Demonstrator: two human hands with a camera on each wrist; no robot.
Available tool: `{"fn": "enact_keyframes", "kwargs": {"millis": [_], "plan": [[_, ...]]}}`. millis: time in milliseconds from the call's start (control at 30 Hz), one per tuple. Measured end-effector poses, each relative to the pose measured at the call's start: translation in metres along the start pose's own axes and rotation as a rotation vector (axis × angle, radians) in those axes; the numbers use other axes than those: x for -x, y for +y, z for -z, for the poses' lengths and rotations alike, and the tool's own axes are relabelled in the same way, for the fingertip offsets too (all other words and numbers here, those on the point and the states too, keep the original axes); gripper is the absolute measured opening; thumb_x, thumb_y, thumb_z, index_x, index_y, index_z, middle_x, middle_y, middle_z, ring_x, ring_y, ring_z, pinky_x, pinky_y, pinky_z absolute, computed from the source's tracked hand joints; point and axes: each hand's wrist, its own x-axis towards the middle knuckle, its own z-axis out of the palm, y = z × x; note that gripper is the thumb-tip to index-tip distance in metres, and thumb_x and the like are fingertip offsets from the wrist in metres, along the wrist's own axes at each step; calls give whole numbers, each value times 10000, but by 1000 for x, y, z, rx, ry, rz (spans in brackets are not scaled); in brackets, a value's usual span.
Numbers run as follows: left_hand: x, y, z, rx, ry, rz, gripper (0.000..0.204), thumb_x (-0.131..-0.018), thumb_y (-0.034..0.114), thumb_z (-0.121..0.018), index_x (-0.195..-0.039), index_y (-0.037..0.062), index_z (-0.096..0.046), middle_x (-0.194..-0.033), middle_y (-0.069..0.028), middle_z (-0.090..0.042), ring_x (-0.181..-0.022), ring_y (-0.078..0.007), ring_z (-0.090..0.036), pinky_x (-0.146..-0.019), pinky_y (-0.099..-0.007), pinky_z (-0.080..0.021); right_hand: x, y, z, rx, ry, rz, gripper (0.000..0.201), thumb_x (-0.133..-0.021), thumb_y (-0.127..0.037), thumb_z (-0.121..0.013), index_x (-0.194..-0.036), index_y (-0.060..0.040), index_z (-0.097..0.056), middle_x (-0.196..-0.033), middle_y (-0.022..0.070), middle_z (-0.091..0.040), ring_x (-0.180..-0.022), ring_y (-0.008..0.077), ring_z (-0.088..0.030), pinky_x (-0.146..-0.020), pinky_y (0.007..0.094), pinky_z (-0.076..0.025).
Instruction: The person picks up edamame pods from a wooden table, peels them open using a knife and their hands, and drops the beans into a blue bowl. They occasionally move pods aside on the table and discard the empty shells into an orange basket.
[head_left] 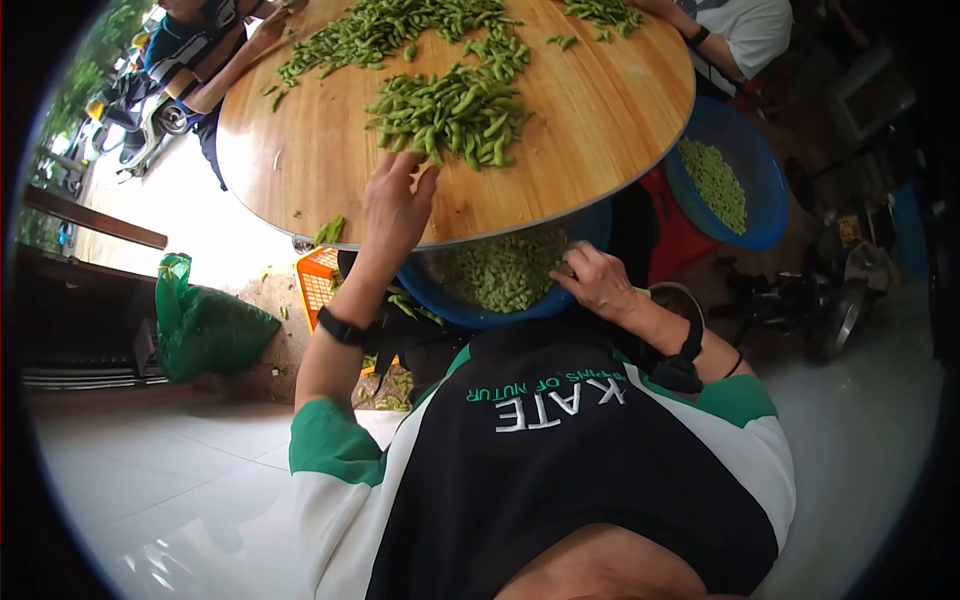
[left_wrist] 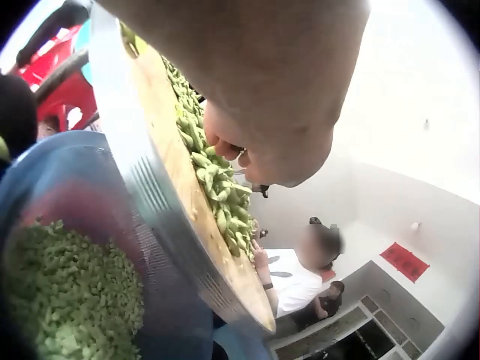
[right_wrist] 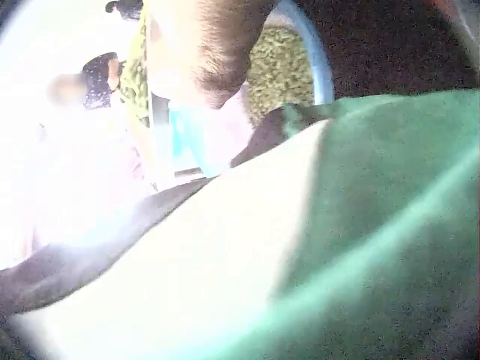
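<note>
My left hand [head_left: 398,205] reaches over the near edge of the round wooden table, its fingertips right at the front of a heap of green edamame pods [head_left: 450,112]. In the left wrist view, the bent fingers [left_wrist: 222,142] overlap the pods. My right hand [head_left: 598,282] hangs at the right rim of a blue basin [head_left: 470,322], fingers curled downward; I cannot tell whether they hold a pod. Shelled green beans [head_left: 505,272] lie in this basin, partly under the tabletop.
More pods [head_left: 375,40] spread across the far side of the wooden table [head_left: 590,120]. A second blue basin [head_left: 765,185] with shelled beans stands right. An orange crate [head_left: 314,280] and a green bag [head_left: 205,330] are at left. Two other people sit at the far side.
</note>
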Motion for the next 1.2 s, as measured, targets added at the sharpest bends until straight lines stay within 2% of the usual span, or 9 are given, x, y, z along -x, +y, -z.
{"fn": "enact_keyframes", "kwargs": {"millis": [133, 200, 233, 267, 333, 367, 433, 600, 1200], "plan": [[-30, -26, -41, -248, 60, 74, 272, -770, 264, -704, -834, 26, -587, -831, -199, -610, -819, -394, -606, -703, -481, -471, -38, -18, 23, -170, -20, -15, 228, -832, -195, -678, -886, -17, -546, -819, 162, -575, -727, 355, -607, -585, 391, -503], [-31, -45, -44, -230, 73, 43, 273, -757, 257, -705, -830, 17, -597, -789, -200, -614, -767, -403, -600, -679, -475, -476, -56, -30, 35, -611, -102, -84, 231, -868, -174, -614, -983, 2, -518, -880, 175, -584, -720, 301, -604, -567, 362, -490], [-31, -50, -42, -204, 76, 15, 275, -744, 251, -705, -825, 8, -606, -747, -201, -617, -715, -412, -595, -655, -468, -480, -66, -33, 43, -700, -211, -109, 275, -902, -171, -548, -1108, -2, -483, -924, 146, -601, -705, 195, -578, -531, 297, -463], [-31, -54, -38, -205, 84, 8, 275, -744, 251, -705, -825, 8, -606, -747, -201, -617, -715, -412, -595, -655, -468, -480, -77, -35, 49, -696, -205, -101, 275, -902, -171, -548, -1108, -2, -483, -924, 146, -601, -705, 195, -578, -531, 297, -463], [-23, -51, -24, 133, -36, 185, 182, -781, 169, -665, -830, -3, -628, -692, -146, -628, -612, -313, -605, -563, -377, -481, -99, -41, 55, -1182, -345, -415, 312, -957, -174, -485, -1224, -18, -443, -896, 69, -565, -693, 68, -513, -486, 222, -409], [-17, -45, -18, 128, -36, 178, 182, -781, 169, -665, -830, -3, -628, -692, -146, -628, -612, -313, -605, -563, -377, -481, -108, -40, 48, -1205, -303, -401, 319, -981, -183, -457, -1256, -25, -423, -916, 56, -559, -647, 37, -476, -461, 169, -374], [-5, -6, 3, 869, -242, 477, 119, -822, 103, -631, -844, -14, -636, -666, -64, -610, -526, -161, -560, -481, -261, -429, -118, -41, 36, -1336, -295, -391, 322, -985, -183, -458, -1263, -26, -423, -912, 57, -558, -632, 42, -475, -449, 173, -371], [19, 25, 11, 1094, -320, 591, 78, -837, 51, -593, -815, -17, -623, -653, -33, -581, -487, -83, -493, -434, -210, -364, -120, -56, 30, -1670, -377, -368, 400, -994, -183, -462, -1353, -31, -371, -881, 65, -569, -604, 58, -465, -426, 170, -365], [35, 32, -1, 1027, -169, 550, 68, -800, 55, -594, -750, 17, -619, -626, 30, -538, -522, -36, -434, -468, -197, -319, -106, -68, 28, -1744, -350, -339, 409, -995, -210, -463, -1355, -42, -364, -866, 68, -556, -601, 61, -438, -436, 170, -366]]}}
